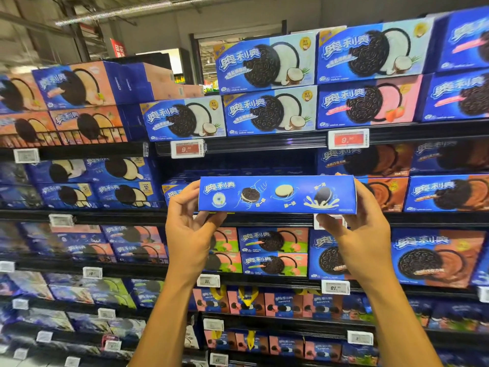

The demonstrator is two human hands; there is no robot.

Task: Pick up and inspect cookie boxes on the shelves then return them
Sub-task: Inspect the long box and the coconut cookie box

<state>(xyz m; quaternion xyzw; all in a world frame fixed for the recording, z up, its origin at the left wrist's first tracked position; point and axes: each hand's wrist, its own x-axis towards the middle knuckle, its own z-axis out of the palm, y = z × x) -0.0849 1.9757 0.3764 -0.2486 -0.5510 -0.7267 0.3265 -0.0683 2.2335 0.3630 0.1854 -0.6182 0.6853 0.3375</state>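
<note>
Left hand: grips the left end of the held cookie box; thumb curled under the bottom edge, fingers bent up behind the end flap, tips hidden by the carton.
Right hand: grips the right end of the same box; thumb pressed beneath the lower right corner, fingers wrapped up and around the far side, one fingertip showing above the top edge.
Held cookie box: blue, long and narrow, raised level in front of the shelves, narrow side panel turned toward the camera, with printed cookies and a milk splash.
Box position: in the air, just in front of the second shelf from the top, clear of the stacked cartons.
Gap behind: dark recess on that shelf, directly behind and above the box, between a partly hidden blue carton at the left and chocolate-flavour boxes at the right.
Top shelf: coconut-flavour boxes stacked two high, strawberry box beside them.
Shelf edge: black rail with red price tag above the recess; another tag partly hidden behind the right thumb.
Below: peach and green cartons behind both forearms.
Open room: free space on the near side of the shelving, around both forearms.
</note>
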